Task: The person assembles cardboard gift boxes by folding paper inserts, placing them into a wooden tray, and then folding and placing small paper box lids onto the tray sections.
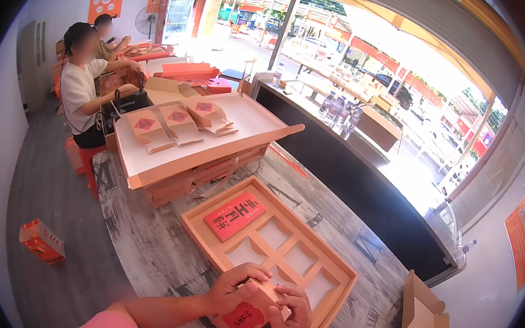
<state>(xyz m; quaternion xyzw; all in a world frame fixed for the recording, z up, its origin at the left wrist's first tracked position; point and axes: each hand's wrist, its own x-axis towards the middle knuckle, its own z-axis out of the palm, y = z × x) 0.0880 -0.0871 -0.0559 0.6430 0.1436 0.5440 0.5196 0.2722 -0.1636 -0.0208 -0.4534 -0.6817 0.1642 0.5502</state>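
Between my hands is a small brown cardboard box with a dark red printed label on its side. My left hand wraps round its left side, with the thumb on the front and the fingers over the top. My right hand grips the right edge with bent fingers. Just beyond, a shallow brown cardboard tray lies on the table. White-bottomed square compartments fill much of it, and a flat red card with dark lettering rests at its far left. The box and my hands partly cover the near compartments.
Farther off, a large upturned box lid carries several unfolded small boxes. A co-worker sits at the left, another person behind. Bottles stand on the black-fronted counter. An open carton is at right, an orange-white bag on the floor.
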